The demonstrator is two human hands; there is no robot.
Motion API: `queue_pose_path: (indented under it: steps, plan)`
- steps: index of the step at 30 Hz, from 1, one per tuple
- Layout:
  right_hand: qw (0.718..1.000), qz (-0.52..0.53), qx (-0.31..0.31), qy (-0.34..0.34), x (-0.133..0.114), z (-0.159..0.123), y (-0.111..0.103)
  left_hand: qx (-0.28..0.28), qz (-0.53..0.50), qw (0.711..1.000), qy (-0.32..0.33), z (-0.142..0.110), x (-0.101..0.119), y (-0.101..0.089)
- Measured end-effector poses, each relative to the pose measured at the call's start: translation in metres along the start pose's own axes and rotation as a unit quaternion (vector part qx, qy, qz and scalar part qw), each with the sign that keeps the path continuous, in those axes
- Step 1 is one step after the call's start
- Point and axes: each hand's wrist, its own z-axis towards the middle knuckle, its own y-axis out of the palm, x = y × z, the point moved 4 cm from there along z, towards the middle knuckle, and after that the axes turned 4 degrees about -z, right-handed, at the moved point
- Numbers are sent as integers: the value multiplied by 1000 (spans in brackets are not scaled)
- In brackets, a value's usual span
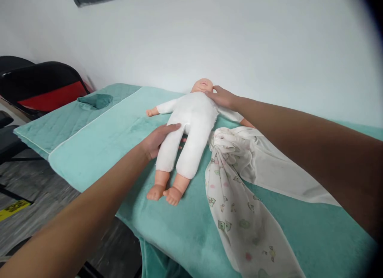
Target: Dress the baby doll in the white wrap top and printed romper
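Observation:
A baby doll [193, 110] with a white cloth body lies on its back on the teal table cover, its feet toward me. My left hand [161, 139] is wrapped round the doll's thigh on the left, thumb on top and fingertips showing between the legs. At the doll's neck, my right hand [223, 96] has its thumb by the chin and its other fingers partly hidden behind the head. To the right of the doll lies a white printed cloth [236, 190], bunched into a knot near the doll's hip.
The teal padded cover [98, 150] drapes over the table's front edge and has a hole at its left end. Black-and-red folding chairs [50, 86] stand at the left. A white wall [269, 50] rises behind the table.

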Motion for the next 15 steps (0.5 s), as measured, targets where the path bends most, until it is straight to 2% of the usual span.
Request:
queue_pose_path:
  steps: [1,2,3,4,5,6,7,8,10,11,12,13,15]
  plan:
    - [1000,-21,-1,13,7,-2,-4,28,35,999,5,0,2,-1]
    - [999,-46,-6,26,16,-6,-9,78,91,993,20,-2,6,-3]
    - [996,-75,-15,41,27,-12,-16,141,168,974,50,-7,12,-3]
    - [992,-106,-25,58,38,-21,-25,203,258,939,99,-14,19,0]
    - [987,-137,-37,77,51,-32,-36,246,350,890,160,-25,27,9]
    - [980,-165,-44,100,66,-46,-48,256,432,835,224,-37,33,23]
    - [972,-192,-48,127,80,-62,-61,228,496,788,284,-49,35,41]
    - [966,-207,-51,148,95,-80,-75,170,540,754,333,-62,33,62]
    - [952,-239,-79,171,119,-119,-97,17,573,723,386,-85,19,104]
    - [942,-268,-101,173,127,-139,-106,-47,575,718,389,-93,9,121]
    - [931,-300,-126,163,132,-159,-113,-83,567,723,386,-99,0,136]
    - [921,-332,-143,145,133,-177,-118,-97,554,736,376,-101,-7,147]
    - [906,-384,-148,100,124,-209,-124,-90,522,769,358,-99,-17,162]
